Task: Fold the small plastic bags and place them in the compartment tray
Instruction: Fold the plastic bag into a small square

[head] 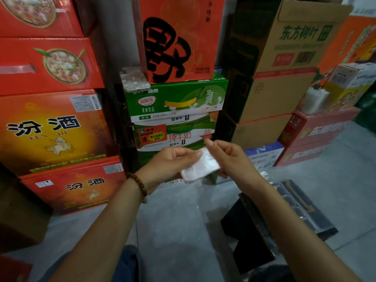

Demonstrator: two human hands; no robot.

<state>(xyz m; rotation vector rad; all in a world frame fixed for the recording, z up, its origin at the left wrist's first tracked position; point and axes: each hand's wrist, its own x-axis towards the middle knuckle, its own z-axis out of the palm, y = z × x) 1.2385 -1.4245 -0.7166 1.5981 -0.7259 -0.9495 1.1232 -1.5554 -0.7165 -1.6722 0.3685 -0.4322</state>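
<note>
A small clear plastic bag (200, 166), folded into a whitish rectangle, is held in the air between both hands. My left hand (172, 161) grips its left edge with thumb on top. My right hand (227, 157) pinches its upper right corner, fingers curled behind it. A beaded bracelet circles my left wrist. The dark compartment tray (305, 210) lies on the grey floor at the lower right, partly hidden by my right forearm. Loose clear plastic bags (266, 174) lie at the tray's far end.
Stacked cartons wall the scene: red liquor boxes (57, 135) at left, green milk cartons (175, 102) straight ahead, brown boxes (280, 78) at right. A black box (248, 231) stands on the floor beside the tray. A phone (135, 79) rests on the green carton.
</note>
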